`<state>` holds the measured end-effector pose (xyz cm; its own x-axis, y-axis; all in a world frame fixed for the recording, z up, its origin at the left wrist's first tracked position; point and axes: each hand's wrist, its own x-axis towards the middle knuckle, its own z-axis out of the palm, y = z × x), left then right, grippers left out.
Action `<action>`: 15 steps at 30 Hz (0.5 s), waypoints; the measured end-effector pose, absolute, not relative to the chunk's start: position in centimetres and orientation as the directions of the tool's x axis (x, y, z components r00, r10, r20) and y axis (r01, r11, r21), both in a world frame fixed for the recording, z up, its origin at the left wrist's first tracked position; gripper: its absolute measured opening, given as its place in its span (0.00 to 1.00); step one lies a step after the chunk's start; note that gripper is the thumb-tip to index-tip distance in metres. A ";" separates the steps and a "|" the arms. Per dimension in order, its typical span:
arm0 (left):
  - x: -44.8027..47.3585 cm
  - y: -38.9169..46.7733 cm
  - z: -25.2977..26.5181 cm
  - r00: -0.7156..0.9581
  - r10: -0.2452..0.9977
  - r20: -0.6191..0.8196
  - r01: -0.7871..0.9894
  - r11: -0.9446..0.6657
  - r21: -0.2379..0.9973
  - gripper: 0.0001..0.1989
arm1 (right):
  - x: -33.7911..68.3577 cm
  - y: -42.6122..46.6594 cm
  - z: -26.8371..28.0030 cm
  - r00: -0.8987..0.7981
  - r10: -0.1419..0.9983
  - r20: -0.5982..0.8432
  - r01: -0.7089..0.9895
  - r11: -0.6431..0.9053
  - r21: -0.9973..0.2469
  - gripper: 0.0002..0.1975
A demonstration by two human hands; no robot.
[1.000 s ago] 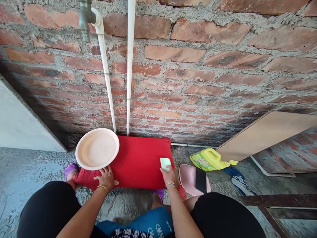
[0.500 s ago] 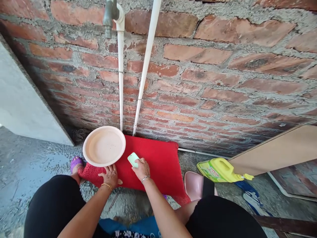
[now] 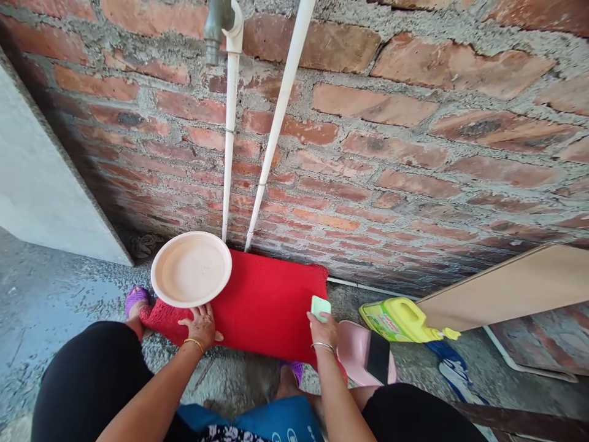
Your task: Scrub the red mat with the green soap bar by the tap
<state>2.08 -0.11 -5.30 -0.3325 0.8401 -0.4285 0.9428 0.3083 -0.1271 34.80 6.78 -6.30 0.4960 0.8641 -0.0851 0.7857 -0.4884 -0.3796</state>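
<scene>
A red mat (image 3: 267, 301) with a shaggy edge lies spread in front of me, raised above the floor; what supports it is hidden. My right hand (image 3: 323, 330) grips a light green scrub brush (image 3: 321, 306) near the mat's right end. Fingers cover part of the brush, and its underside is out of sight. My left hand (image 3: 202, 325) rests flat on the mat with fingers spread, just below a pale pink basin (image 3: 191, 301). The basin sits on the mat's left end.
A yellow detergent jug (image 3: 398, 319) lies tilted on the floor at right, beside a pink plastic container (image 3: 352, 350) with a dark panel. A tap (image 3: 214, 31) and white pipes (image 3: 280, 116) run along the brick wall. A brown board (image 3: 510, 285) leans at right.
My right hand has moved right across the mat with the scrub brush, from the middle to the right end. The left hand stays flat by the basin. The view has shifted slightly.
</scene>
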 end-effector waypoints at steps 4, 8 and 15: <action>2.1 -0.1 -5.5 -0.324 0.849 -0.418 0.946 0.293 -0.137 0.52 | 25.9 7.5 -6.0 0.193 0.981 -0.037 0.867 -0.188 -0.462 0.17; 2.0 -0.1 -5.9 -0.318 0.858 -0.402 0.948 0.288 -0.135 0.52 | 18.5 8.0 -5.9 -0.172 0.981 -0.085 0.891 0.119 -0.437 0.14; 1.9 0.1 -6.2 -0.325 0.846 -0.422 0.946 0.297 -0.132 0.54 | 23.2 10.0 -6.4 -0.037 0.989 -0.143 0.944 -0.012 -0.329 0.16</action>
<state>1.91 0.05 -6.24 -0.3246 0.8464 -0.4222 0.9457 0.2967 -0.1324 23.16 10.00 -6.43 -0.0372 0.9890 -0.1431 0.9443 -0.0121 -0.3289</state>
